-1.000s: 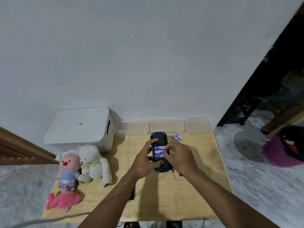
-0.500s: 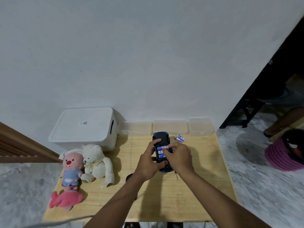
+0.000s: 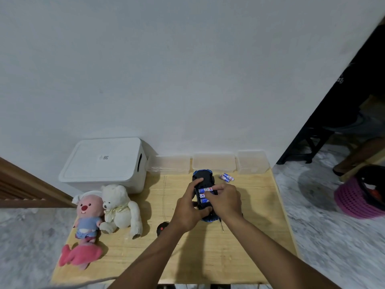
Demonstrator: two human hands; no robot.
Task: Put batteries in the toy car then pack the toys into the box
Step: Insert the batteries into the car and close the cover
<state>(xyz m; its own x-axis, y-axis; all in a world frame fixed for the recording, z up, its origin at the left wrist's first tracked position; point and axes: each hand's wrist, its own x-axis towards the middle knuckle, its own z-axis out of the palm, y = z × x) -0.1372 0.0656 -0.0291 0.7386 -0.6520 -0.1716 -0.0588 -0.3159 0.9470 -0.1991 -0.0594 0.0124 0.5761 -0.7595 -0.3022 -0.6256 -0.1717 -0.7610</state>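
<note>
The white box (image 3: 104,163) is carrying a small printed code label on its lid, too blurred to read, as is the blue-and-white battery print. The toy car (image 3: 203,177) is lying underside up on the table (image 3: 239,257). The left hand (image 3: 188,211) is gripping its side, and the right hand (image 3: 226,202) is curling onto the fitted batteries (image 3: 205,189), apparently pinching one. Loose batteries (image 3: 227,177) are lying just beyond. Since half a second ago, both hands are staying on the car, barely shifting.

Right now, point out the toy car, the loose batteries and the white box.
toy car (image 3: 203,176): head view, dark underside near its far end.
loose batteries (image 3: 227,177): head view, middle of the cluster.
white box (image 3: 98,163): head view, bare lid top.
</note>
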